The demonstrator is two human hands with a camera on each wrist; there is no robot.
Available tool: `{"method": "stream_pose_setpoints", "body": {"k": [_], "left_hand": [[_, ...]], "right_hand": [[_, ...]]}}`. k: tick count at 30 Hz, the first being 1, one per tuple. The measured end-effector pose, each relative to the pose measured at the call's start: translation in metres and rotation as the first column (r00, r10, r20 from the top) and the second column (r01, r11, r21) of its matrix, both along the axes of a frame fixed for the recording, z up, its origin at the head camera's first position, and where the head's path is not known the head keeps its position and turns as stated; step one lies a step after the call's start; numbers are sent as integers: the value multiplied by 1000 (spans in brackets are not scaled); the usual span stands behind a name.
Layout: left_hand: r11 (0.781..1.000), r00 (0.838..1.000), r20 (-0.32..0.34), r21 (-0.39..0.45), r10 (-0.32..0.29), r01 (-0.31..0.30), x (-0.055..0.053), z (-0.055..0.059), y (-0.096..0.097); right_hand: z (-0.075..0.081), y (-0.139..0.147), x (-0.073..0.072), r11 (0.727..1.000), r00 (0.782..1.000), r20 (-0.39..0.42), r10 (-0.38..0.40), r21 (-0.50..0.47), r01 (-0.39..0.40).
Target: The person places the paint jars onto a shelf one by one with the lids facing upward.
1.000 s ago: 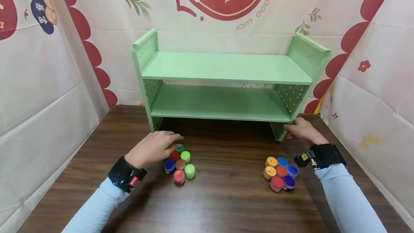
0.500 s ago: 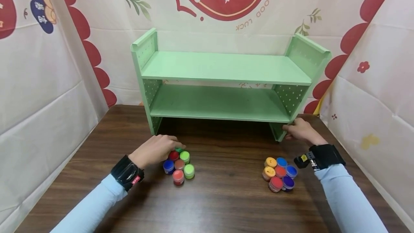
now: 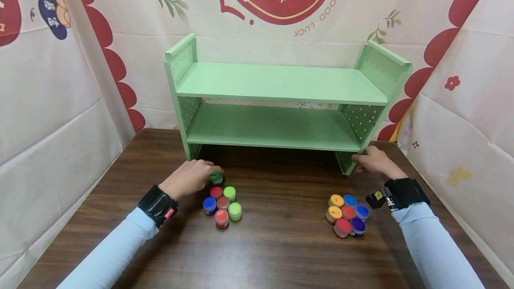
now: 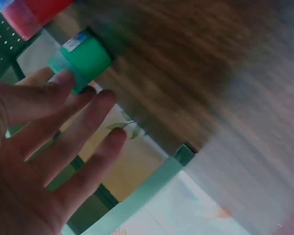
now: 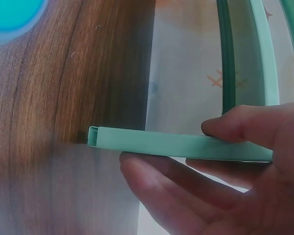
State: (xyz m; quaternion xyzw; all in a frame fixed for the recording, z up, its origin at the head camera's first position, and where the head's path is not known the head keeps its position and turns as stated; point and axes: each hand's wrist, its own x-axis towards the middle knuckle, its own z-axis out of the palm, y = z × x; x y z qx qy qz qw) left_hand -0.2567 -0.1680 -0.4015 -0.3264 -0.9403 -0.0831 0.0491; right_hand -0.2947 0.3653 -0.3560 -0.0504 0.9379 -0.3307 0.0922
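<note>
My left hand [image 3: 190,177] pinches a small green paint jar [image 4: 85,58] between thumb and forefinger; the other fingers stand spread. In the head view that jar is just behind the left cluster, apart from its red jar [image 3: 216,192]. The two-tier light green shelf [image 3: 273,135] stands at the back of the table. Its right side panel, near the foot, is held by my right hand [image 3: 374,163]. In the right wrist view, the thumb lies on one face of the panel edge [image 5: 152,142] and the fingers on the other.
The left cluster also has a blue jar [image 3: 209,205], a brown jar [image 3: 223,203] and light green jars [image 3: 235,211]. On the right stands another group with orange jars [image 3: 334,214] and blue jars [image 3: 362,212]. Printed cloth [image 3: 120,57] encloses the wooden table [image 3: 277,253].
My left hand came down onto the green jar, took hold of it and drew it away from the cluster, back and to the left. My right hand stays on the shelf panel.
</note>
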Motion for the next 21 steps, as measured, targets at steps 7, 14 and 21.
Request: {"method": "stream_pose_setpoints", "body": {"k": [7,14,21], "left_hand": [[999,996,87,46,23,-27,0,0,3],[998,1000,29,63,3,-5,-2,-4,7],[994,996,85,104,9,-18,-4,-6,5]], "right_hand": [[0,0,0,1000,1000,10,-5,-10,5],[1,1,-2,1000,1000,16,5,-9,-5],[-1,2,-2,1000,1000,12,4,1,-4]]}}
